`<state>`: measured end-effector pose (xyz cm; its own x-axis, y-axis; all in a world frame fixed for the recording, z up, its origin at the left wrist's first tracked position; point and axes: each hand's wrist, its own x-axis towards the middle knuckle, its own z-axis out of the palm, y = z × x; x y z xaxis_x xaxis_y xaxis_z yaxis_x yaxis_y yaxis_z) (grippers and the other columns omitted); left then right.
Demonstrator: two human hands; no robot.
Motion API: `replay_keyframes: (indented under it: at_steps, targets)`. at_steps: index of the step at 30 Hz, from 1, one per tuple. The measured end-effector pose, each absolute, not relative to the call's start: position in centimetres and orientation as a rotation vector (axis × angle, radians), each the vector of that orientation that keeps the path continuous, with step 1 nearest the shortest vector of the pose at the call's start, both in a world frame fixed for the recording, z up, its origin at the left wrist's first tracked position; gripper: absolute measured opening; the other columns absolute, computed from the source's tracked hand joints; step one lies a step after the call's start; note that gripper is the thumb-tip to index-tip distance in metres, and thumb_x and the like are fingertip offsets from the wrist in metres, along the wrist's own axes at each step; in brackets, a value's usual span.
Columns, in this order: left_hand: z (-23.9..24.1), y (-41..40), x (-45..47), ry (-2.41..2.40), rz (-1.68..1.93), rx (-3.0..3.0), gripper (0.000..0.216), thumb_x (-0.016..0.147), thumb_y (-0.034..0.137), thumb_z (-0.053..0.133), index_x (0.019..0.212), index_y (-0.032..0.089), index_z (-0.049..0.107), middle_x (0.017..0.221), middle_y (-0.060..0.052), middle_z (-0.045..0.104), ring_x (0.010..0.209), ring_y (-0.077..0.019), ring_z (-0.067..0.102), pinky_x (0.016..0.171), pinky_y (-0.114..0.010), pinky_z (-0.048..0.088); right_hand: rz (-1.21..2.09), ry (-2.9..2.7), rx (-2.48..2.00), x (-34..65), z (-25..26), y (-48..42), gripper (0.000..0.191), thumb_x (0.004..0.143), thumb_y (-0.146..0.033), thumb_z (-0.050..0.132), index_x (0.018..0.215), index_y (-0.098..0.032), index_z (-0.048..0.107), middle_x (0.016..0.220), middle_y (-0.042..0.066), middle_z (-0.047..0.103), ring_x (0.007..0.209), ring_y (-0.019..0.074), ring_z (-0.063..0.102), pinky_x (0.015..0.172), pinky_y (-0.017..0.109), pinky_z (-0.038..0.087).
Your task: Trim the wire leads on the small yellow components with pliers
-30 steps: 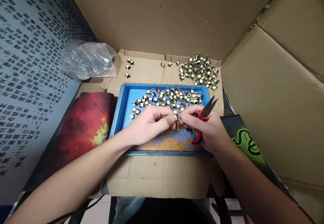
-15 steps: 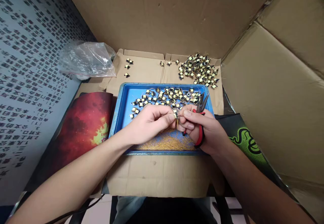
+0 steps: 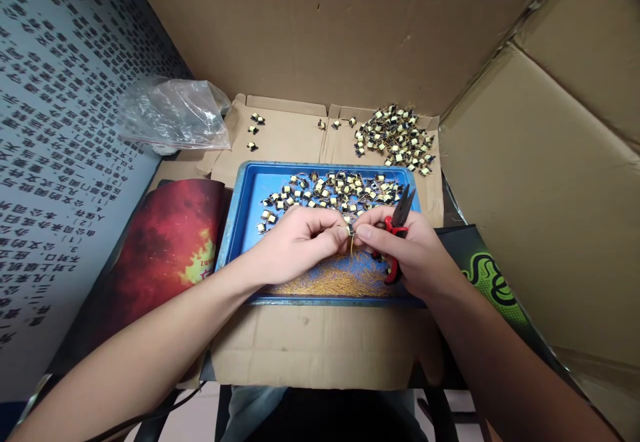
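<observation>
Over the blue rectangular tray (image 3: 330,301), the left hand (image 3: 303,242) is pinching a small black-and-yellow wound component (image 3: 351,230) between thumb and forefinger, the other fingers curling beneath. The component is sitting above the tray's middle, just right of the left fingertips, its thin metal pins pointing toward the right hand (image 3: 413,252) and fine wires hanging toward the tray's near edge. Its long axis is too small to make out.

The right hand, above the tray's right half, is bringing thumb and forefinger nearly together at the pin side; whether they are gripping a wire, I cannot tell. Both hands are flanking the component closely, the left one plainly holding it. The right palm is also cradling red-handled pliers with a dark tapered nose (image 3: 403,210), tips slightly parted and pointing toward the tray's far right corner.

Similar components (image 3: 340,189) are lying along the tray's far side, and golden wire clippings (image 3: 330,285) are covering its near side.
</observation>
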<state>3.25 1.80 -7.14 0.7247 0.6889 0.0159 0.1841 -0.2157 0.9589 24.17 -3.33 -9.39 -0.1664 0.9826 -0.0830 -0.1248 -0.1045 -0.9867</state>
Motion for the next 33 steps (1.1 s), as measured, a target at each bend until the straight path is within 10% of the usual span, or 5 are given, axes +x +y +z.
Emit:
replay_keyframes:
  at_steps: [10, 22, 33]
  targets:
    - [-7.5, 1.9, 3.0, 0.677, 0.476, 1.743, 0.028, 0.096, 0.024, 0.054, 0.069, 0.015, 0.054, 0.062, 0.007, 0.042, 0.059, -0.0079, 0.036, 0.057, -0.024, 0.030, 1.131, -1.353, -1.284, 23.0, -8.5, -4.2, 0.013, 0.091, -0.029, 0.073, 0.082, -0.020, 0.070, 0.065, -0.005, 0.058, 0.056, 0.0098, 0.048, 0.051, 0.024, 0.040]
    - [-7.5, 2.0, 2.8, 0.572, 0.433, 1.564, 0.028, 0.091, 0.024, 0.052, 0.064, 0.017, 0.049, 0.061, 0.005, 0.047, 0.059, -0.0097, 0.040, 0.058, -0.026, 0.031, 0.109, -1.778, -1.086, 22.5, -9.0, -4.8, 0.011, 0.090, -0.012, 0.073, 0.094, -0.021, 0.069, 0.085, 0.001, 0.075, 0.077, 0.0154, 0.070, 0.073, 0.031, 0.054]
    - [-6.9, 1.7, 3.0, 0.671, 0.339, 1.606, 0.023, 0.085, 0.021, 0.055, 0.063, 0.017, 0.049, 0.060, 0.006, 0.039, 0.057, -0.0089, 0.033, 0.052, -0.024, 0.027, 0.092, -1.959, -1.021, 24.0, -9.3, -4.5, 0.017, 0.093, -0.017, 0.071, 0.106, -0.028, 0.069, 0.093, 0.002, 0.079, 0.080, 0.0191, 0.073, 0.077, 0.038, 0.054]
